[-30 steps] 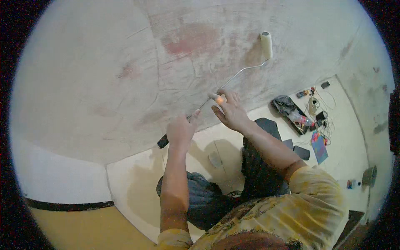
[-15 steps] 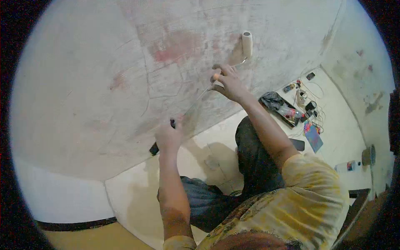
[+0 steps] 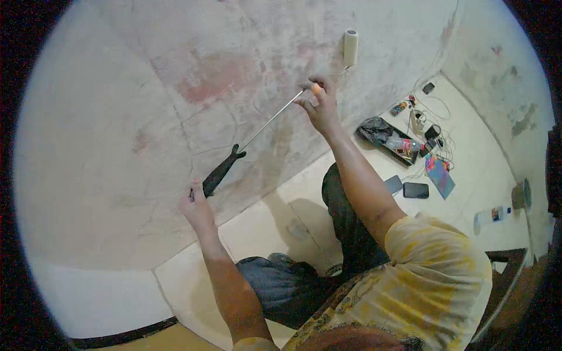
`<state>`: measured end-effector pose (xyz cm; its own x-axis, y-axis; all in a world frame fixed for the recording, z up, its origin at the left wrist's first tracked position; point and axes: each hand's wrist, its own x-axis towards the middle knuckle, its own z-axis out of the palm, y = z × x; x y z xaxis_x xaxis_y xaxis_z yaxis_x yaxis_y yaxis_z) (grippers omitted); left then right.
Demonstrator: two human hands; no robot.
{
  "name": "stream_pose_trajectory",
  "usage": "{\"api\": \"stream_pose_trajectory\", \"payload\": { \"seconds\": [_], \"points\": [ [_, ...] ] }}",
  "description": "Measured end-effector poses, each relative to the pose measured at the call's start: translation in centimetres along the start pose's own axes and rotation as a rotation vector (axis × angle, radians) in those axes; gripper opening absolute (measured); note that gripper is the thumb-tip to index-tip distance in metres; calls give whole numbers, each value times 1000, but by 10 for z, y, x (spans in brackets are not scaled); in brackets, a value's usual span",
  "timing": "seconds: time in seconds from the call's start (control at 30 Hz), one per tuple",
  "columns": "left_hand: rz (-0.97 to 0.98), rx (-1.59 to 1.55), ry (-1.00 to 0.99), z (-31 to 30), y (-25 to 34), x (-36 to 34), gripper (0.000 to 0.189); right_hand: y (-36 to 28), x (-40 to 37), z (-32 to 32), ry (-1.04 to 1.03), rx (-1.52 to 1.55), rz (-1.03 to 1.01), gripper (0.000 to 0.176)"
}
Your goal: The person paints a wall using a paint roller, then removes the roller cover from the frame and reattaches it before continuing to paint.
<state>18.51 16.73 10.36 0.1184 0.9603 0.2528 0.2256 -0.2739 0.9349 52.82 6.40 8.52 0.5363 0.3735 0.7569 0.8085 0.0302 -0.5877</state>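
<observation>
A paint roller [image 3: 272, 120] with a white sleeve, a thin metal rod and a black handle slants across the stained wall [image 3: 146, 105]. Its white sleeve [image 3: 350, 50] is up and to the right, in front of the wall. My left hand [image 3: 199, 207] is closed around the lower end of the black handle [image 3: 221, 173]. Higher up, my right hand [image 3: 321, 105] grips the rod just below the roller head, thumb and fingers around it.
On the pale floor at right lie a black tray [image 3: 404, 151] with a plastic bag and bottle, tangled cables [image 3: 448, 143], a colourful packet [image 3: 439, 178] and two phones [image 3: 416, 191]. A bucket [image 3: 521, 196] stands by the side wall, with a clear bottle [image 3: 489, 219] beside it.
My left hand has moved down and left and now holds the handle's lower end, uncovering more of it. My right hand and the roller head have shifted slightly upward.
</observation>
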Motion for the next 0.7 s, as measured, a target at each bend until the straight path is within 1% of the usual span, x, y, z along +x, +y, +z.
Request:
{"api": "stream_pose_trajectory", "payload": {
  "seconds": [0.1,0.2,0.3,0.4,0.5,0.6,0.67,0.7],
  "points": [
    [-35,-332,80,14,13,-14,28,3,-1,-2,77,23,3,44],
    [-139,-476,17,11,9,-16,26,0,-3,-1,108,1,-4,43],
    [-192,-1101,-180,23,41,-33,28,-4,-4,0,158,12,-35,42],
    [-96,-1268,-265,21,39,-36,34,-11,-8,1,197,37,-50,44],
    [29,-1177,-209,17,44,-42,42,-20,-11,2,206,10,-34,48],
    [311,-921,-249,14,53,-49,46,-27,-13,5,222,-7,-12,51],
    [398,-883,-231,10,55,-50,47,-33,-14,4,221,-37,-13,51],
    [440,-862,-223,8,57,-51,47,-35,-16,7,211,18,19,52]
  ]
}}
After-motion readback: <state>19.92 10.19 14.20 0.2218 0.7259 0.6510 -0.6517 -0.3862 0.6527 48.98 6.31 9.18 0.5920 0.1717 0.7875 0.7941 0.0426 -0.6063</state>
